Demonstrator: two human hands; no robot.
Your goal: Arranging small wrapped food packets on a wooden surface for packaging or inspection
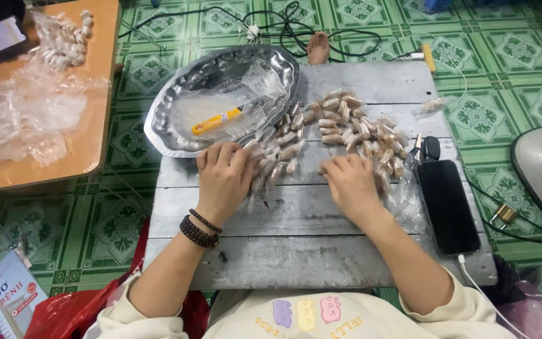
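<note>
**Head view: both hands work a heap of small wrapped sweets**

Head camera looks straight down on a grey plank worktop (296, 245) set on a green tiled floor. Across the upper middle of the frame lies a spread of small wrapped sweets (340, 122), each a pale brown lump twisted into clear film.

The left hand (224, 176) lies palm down at the left end of the heap, fingers curled over a few pieces; its grip looks closed on them, though the fingers hide what is underneath. The right hand (349, 182) rests on the lower right edge of the heap, fingertips bunched together on a piece I cannot make out clearly.

Judging by their look, the sweets are light and small, firm in the middle, with slick, crinkly film that slides easily. The twisted ends are flimsy; the body of each piece seems the surer place to pinch.

Upper left of the heap sits a silver tray (177, 135) holding clear wrappers and a yellow cutter (217, 119). A dark phone (448, 204) lies at the right edge.
</note>
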